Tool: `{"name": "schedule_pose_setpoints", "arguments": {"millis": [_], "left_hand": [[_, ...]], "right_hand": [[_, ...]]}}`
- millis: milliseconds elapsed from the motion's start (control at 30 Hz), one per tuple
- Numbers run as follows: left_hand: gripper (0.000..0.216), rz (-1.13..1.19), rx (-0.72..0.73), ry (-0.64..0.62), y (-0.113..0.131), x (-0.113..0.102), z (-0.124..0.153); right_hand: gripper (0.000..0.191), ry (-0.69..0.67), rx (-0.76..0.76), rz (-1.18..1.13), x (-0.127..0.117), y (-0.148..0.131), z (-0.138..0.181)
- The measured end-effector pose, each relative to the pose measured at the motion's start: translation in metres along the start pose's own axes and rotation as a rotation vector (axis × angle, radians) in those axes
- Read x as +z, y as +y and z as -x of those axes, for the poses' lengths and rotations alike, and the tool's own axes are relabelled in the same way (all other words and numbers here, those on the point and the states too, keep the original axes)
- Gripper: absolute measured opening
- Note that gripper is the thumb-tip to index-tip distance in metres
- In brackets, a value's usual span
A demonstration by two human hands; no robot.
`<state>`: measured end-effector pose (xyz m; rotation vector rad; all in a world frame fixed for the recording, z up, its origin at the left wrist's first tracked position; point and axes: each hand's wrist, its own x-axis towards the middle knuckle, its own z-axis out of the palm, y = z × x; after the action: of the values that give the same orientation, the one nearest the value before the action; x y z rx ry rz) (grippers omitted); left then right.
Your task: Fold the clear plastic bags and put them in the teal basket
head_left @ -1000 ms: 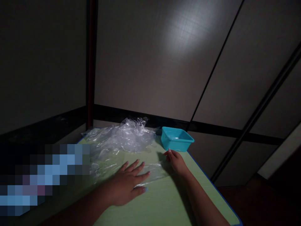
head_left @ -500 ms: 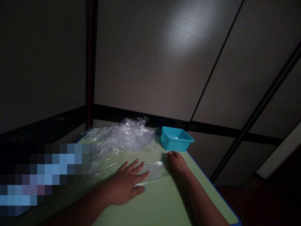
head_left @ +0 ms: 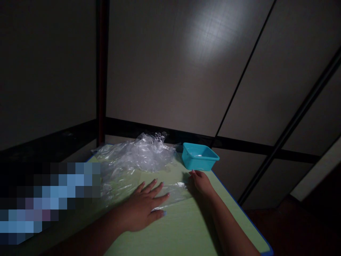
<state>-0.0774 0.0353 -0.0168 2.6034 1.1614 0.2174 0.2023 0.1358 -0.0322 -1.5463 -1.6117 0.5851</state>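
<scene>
My left hand (head_left: 145,208) lies flat with fingers spread on a clear plastic bag (head_left: 174,193) spread on the green table (head_left: 183,231). My right hand (head_left: 200,183) rests at the bag's right end, its fingers curled onto the plastic edge. A crumpled heap of clear plastic bags (head_left: 138,156) lies just beyond my hands. A turquoise plastic tub (head_left: 199,156) stands at the table's far right corner, close to my right hand.
The table has a blue rim (head_left: 234,209) and ends at the right beside dark floor. Grey wall panels with dark frames rise right behind it. A blurred patch covers the left side. The room is dim.
Almost nothing: my right hand has drawn slightly left and nearer along the bag's edge. The left hand stays flat in place.
</scene>
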Motion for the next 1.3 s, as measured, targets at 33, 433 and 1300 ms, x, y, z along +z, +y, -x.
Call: {"name": "schedule_pose_setpoints", "arguments": {"millis": [33,433,1300], "left_hand": [[0.051,0.003,0.000,0.000,0.000,0.000,0.000],[0.051,0.003,-0.003,0.002,-0.001,0.001,0.000],[0.051,-0.003,-0.005,0.004,0.001,0.000,0.001]], "right_hand": [[0.050,-0.008,-0.001,0.011,0.001,0.000,0.000],[0.059,-0.045,-0.019,-0.052,0.000,-0.007,0.003],[0.042,-0.224,-0.186,0.414,0.001,-0.016,0.020]]}}
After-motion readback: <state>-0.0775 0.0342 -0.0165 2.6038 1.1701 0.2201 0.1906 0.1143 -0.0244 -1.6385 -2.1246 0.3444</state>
